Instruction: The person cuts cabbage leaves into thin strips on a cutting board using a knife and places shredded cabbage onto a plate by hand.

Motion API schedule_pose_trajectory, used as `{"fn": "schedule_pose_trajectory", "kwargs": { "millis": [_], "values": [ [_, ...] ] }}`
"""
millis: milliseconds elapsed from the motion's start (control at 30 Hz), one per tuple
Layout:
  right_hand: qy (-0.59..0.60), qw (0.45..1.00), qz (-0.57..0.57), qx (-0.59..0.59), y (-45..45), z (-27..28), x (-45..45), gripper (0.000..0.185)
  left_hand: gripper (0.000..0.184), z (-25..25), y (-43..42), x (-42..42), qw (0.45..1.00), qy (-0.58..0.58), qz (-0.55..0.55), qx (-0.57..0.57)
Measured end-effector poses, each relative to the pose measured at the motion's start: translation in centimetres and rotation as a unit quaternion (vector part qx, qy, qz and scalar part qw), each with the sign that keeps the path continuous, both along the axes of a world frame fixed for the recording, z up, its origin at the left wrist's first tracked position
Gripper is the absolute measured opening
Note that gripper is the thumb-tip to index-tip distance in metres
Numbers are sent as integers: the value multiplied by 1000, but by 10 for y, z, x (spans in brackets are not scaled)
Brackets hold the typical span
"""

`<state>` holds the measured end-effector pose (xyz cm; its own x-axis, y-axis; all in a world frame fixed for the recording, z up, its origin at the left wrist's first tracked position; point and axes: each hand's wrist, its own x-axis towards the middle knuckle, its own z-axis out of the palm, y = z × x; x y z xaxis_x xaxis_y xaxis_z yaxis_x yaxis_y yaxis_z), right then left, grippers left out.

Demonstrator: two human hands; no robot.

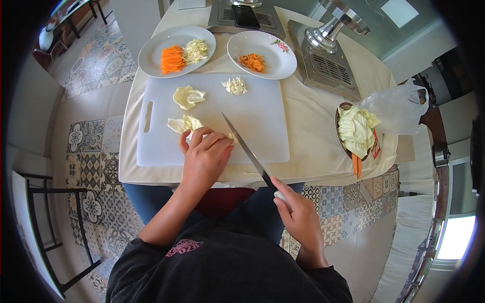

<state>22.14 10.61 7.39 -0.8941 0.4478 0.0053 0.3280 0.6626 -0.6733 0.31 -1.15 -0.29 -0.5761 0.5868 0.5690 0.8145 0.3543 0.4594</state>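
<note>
My left hand (206, 154) presses down with curled fingers on a pale cabbage leaf (183, 124) at the front of the white cutting board (262, 129). The handle of a long kitchen knife (246, 148) is gripped in my right hand (299, 212). Its blade slants up and left over the board, just right of my left fingers. Farther back on the board lie another cabbage piece (188, 97) and a small heap of cut cabbage (234, 85). Part of the leaf is hidden under my left hand.
Behind the board, one plate (150, 59) holds carrot strips (172, 59) and shredded cabbage (195, 51); a flowered plate (241, 44) holds orange shreds (253, 62). At right are a bowl with cabbage (356, 130), carrots (356, 165), a plastic bag (396, 108) and a steel appliance (326, 63).
</note>
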Motion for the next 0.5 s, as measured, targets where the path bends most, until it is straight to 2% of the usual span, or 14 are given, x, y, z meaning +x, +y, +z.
{"fn": "schedule_pose_trajectory", "kwargs": {
  "millis": [300,500],
  "values": [
    [-47,997,18,65,-3,-4,-1,54,14,-8,2,1,1000,18,12,-17],
    [-73,996,36,34,0,14,13,57,10,-10,3,2,999,30,21,-5]
  ]
}}
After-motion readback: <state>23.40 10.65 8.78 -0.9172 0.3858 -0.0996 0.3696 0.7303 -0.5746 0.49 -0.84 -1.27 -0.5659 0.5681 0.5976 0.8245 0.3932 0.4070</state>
